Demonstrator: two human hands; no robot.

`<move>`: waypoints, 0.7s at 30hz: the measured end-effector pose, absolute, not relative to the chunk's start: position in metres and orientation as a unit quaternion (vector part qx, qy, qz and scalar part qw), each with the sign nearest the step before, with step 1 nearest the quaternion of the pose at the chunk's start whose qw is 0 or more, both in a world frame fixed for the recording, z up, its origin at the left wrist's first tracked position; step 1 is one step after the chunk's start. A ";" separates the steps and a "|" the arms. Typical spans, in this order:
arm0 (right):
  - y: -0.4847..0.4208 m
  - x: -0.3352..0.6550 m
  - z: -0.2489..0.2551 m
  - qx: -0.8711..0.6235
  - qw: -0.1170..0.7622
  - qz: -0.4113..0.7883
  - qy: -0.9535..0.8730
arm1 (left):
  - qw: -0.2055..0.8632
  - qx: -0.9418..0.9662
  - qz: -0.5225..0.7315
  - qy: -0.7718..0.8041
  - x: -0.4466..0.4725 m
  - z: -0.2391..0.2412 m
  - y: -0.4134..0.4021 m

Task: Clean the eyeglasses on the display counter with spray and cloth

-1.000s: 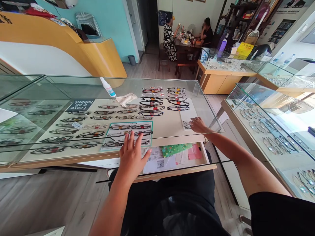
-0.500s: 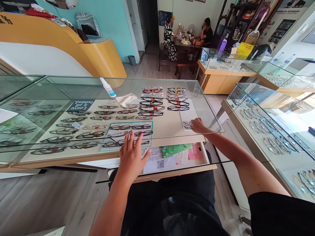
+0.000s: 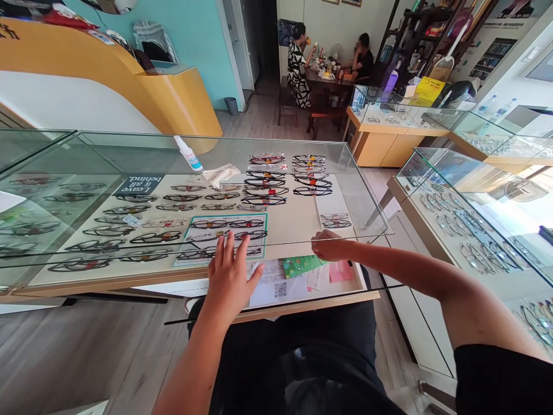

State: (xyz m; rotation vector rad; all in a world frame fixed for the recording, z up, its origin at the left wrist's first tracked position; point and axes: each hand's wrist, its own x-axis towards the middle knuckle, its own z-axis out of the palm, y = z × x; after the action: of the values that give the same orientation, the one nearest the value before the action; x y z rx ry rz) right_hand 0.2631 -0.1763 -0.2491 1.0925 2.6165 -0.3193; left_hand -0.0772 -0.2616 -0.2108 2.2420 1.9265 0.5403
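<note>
While the left hand (image 3: 233,271) is laid out over the front of the glass-topped desk (image 3: 298,225), its fingers spread well apart and gripping nothing, the right hand (image 3: 330,246) is near the front edge, above the pulled-out drawer (image 3: 311,306). Its fingers curl inward, and from where I stand I cannot tell whether they pinch anything.

Two spectacle frames (image 3: 336,220) lie just beyond that right hand, one behind the other, at the near end of a white strip (image 3: 332,202). Farther back are two neat columns of glasses, a left column (image 3: 264,187) and a right column (image 3: 311,176), lined up one behind another. More pairs cover a teal-edged sheet (image 3: 222,236) by the left fingers, and looser rows (image 3: 155,237) spread to its left. Whether each pair is under the glass or on it, I can't make out.

I'd judge the arranging well advanced: the columns look settled. What seems left is around the right hand, where the near pair sits apart from its column, and the drawer, with its green leaflet (image 3: 302,265) and pink slip (image 3: 341,271), has yet to be closed.
</note>
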 end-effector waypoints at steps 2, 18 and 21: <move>-0.194 0.249 -0.238 0.347 0.182 -0.153 0.907 | 0.069 0.743 0.181 0.640 -0.077 -0.211 -0.262; -0.052 0.285 -0.109 0.485 -0.042 0.025 0.873 | 0.074 0.744 0.185 0.638 -0.075 -0.211 -0.261; -0.032 0.287 -0.123 0.505 -0.026 0.018 0.863 | 0.075 0.743 0.192 0.637 -0.075 -0.212 -0.261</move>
State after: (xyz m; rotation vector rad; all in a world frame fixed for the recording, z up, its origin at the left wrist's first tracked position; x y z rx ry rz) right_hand 0.2871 -0.0321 -0.1230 1.6132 2.7566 0.0577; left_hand -0.0754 -0.2609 -0.2117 2.2284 1.9100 0.5750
